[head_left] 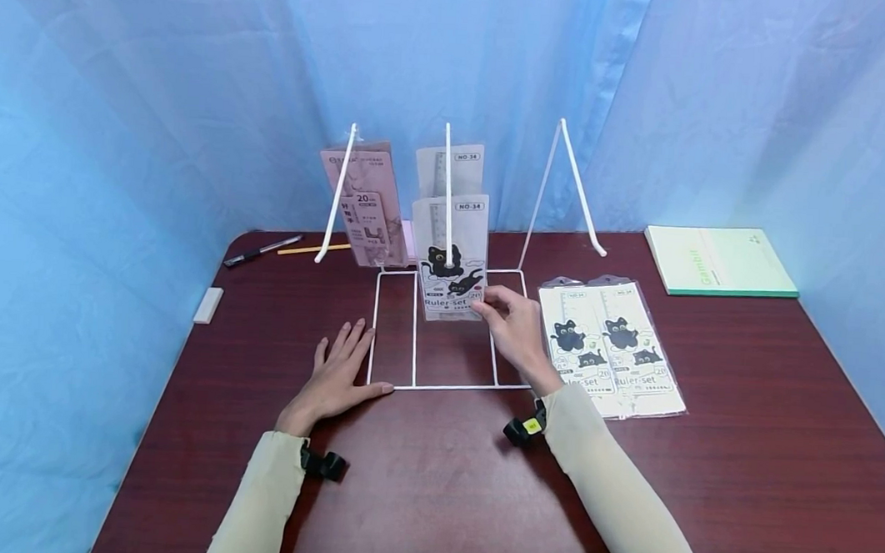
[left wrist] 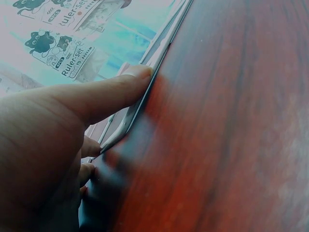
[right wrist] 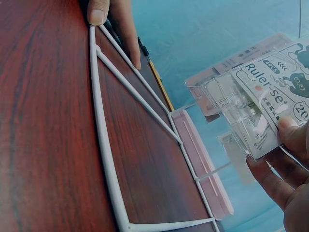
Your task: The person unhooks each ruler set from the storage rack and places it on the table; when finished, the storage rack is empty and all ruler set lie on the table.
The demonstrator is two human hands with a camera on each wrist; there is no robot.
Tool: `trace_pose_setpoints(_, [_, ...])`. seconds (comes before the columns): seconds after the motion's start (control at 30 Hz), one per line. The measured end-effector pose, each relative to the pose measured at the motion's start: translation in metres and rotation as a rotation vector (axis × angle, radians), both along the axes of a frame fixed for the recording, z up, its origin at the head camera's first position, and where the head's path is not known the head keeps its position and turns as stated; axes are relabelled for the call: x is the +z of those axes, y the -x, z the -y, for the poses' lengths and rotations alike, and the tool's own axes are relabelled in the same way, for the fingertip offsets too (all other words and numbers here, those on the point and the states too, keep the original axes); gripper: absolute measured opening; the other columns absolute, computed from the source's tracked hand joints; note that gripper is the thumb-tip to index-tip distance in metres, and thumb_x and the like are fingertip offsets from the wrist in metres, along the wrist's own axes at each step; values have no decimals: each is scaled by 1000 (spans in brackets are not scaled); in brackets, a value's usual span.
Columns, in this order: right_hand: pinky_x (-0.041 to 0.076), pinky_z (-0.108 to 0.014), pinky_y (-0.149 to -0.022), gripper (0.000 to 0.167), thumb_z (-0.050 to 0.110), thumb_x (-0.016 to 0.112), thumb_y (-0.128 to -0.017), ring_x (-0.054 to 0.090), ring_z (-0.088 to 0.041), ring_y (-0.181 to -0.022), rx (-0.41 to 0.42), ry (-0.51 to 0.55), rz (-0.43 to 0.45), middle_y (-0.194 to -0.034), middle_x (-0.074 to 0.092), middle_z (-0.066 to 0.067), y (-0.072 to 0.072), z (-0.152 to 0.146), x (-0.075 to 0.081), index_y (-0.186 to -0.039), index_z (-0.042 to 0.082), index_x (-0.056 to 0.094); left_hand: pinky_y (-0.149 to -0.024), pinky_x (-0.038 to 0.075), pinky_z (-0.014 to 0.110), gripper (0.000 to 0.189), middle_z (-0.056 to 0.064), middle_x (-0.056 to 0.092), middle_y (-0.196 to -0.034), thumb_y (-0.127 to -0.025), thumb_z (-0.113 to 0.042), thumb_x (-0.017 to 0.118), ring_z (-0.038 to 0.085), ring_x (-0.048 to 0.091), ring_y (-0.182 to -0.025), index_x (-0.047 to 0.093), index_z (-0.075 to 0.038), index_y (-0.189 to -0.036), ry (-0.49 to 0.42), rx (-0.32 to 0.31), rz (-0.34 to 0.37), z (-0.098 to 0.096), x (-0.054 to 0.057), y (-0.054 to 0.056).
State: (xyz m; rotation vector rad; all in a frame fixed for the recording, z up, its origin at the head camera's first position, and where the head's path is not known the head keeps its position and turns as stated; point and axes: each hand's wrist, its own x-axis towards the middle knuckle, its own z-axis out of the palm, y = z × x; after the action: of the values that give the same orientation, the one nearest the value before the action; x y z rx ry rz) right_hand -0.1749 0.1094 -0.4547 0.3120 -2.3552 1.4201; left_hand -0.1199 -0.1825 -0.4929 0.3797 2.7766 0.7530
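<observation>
A white wire rack (head_left: 452, 387) stands on the table with three prongs. From the middle prong (head_left: 448, 177) hang two ruler set packets, one in front of the other. My right hand (head_left: 516, 330) pinches the front ruler set (head_left: 467, 269) at its lower right corner, thumb on the printed face in the right wrist view. My left hand (head_left: 334, 381) lies spread at the rack's front left corner; its thumb (left wrist: 111, 94) presses on the front bar. Pink ruler packets (head_left: 375, 198) hang on the left prong, while the right prong (head_left: 582, 188) carries nothing.
More ruler set packets (head_left: 612, 344) lie right of the rack, overlapping side by side. A green notebook (head_left: 729, 258) is at the back right. To the left lie a black pen (head_left: 263, 251), a yellow pencil (head_left: 312, 250) and a white eraser (head_left: 208, 305). Blue curtains surround the table.
</observation>
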Motion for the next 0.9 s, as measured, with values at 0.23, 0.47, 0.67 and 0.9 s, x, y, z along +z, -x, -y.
trace_pose_setpoints(0.23, [49,-10,-64,12,6,79,-83,68,-14,-69,14,-17,-33,-80,76,-16,-6,-1,0,-90,-3,75,-122,-2,66,101,13,7,-171,-88,-56,69,36,0,-159,18,-10,-162,3,1,0,0,-1,0])
trace_pose_setpoints(0.47, [46,-6,-62,11,4,79,-82,65,-9,-66,34,-4,-43,-78,76,-16,-13,-3,-1,-89,-3,75,-123,-2,66,101,12,6,-171,-88,-56,68,35,-1,-159,17,-11,-162,10,3,10,-1,1,1])
trace_pose_setpoints(0.67, [47,-9,-60,12,5,79,-82,60,2,-65,49,11,-28,-78,75,-16,-19,-5,-1,-90,-3,75,-122,-2,66,102,13,6,-171,-88,-56,69,35,-1,-159,16,-10,-162,13,4,8,0,0,2])
trace_pose_setpoints(0.9, [47,-9,-60,10,6,79,-83,59,4,-65,55,3,-16,-79,76,-15,-24,-7,-3,-90,-2,76,-122,-2,65,102,12,7,-171,-87,-55,70,35,-1,-159,17,-10,-162,-2,4,3,-1,-1,1])
